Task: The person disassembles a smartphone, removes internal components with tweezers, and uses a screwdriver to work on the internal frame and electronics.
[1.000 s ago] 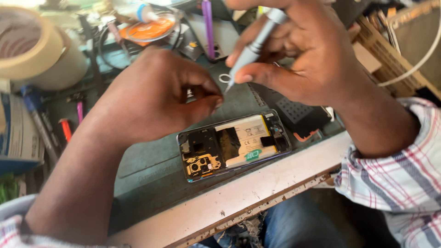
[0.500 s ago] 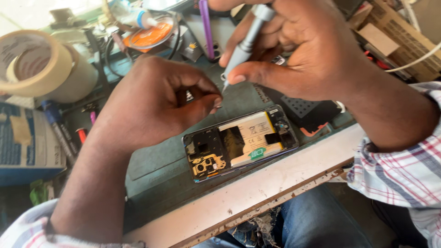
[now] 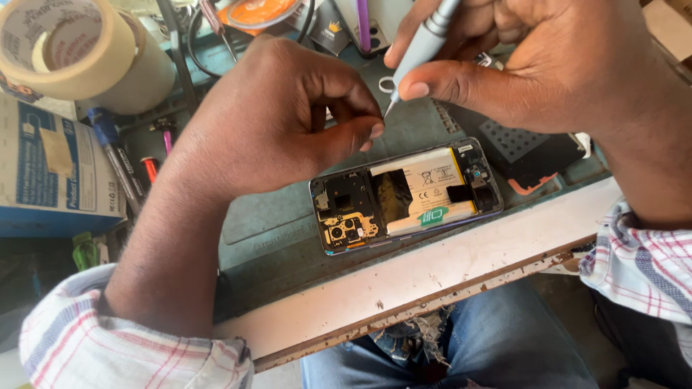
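Pinching a grey screwdriver (image 3: 425,43) between thumb and fingers, the right hand (image 3: 533,65) aims its tip at the left hand (image 3: 281,115), whose thumb and forefinger close on something too small to identify; the opened phone (image 3: 407,194) lies just near of both, untouched

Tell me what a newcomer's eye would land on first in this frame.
The opened phone lying back-off at the centre of the green mat, battery and circuit boards exposed. Just above it, the right hand holds a grey screwdriver, tip near the left hand. Big tape rolls sit top left.
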